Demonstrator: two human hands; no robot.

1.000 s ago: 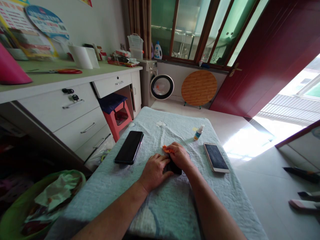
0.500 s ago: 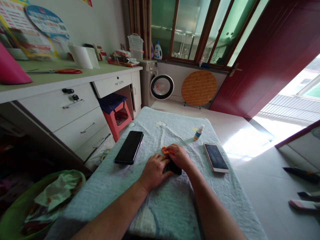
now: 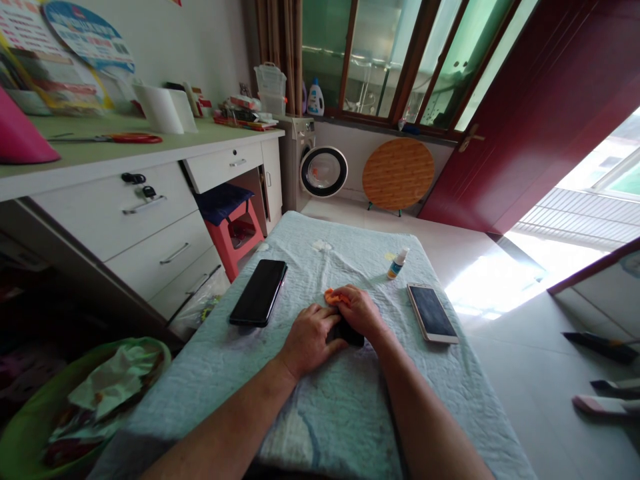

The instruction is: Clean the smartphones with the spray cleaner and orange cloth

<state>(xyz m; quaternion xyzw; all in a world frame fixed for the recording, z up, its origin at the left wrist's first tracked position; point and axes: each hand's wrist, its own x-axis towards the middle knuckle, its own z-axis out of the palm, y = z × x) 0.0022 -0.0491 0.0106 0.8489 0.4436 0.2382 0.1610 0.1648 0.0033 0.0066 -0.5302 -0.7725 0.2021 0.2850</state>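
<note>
A dark phone lies on the cloth-covered table, mostly covered by my hands. My left hand grips its left side, fingers across the top and thumb along the near edge. With my right hand I press a bunched orange cloth against the far part of the phone. To the left lies a larger black phone, screen up. On the right rests a gold-and-white phone, and beyond it stands a small spray bottle with a white cap.
A white desk runs along the left, with scissors and a paper roll on it. Below are a red stool and a green bin. A washing machine with its door open stands ahead.
My right hand and the orange cloth have shifted very slightly over the phone. My left hand keeps its hold, and the camera view has moved a little.
</note>
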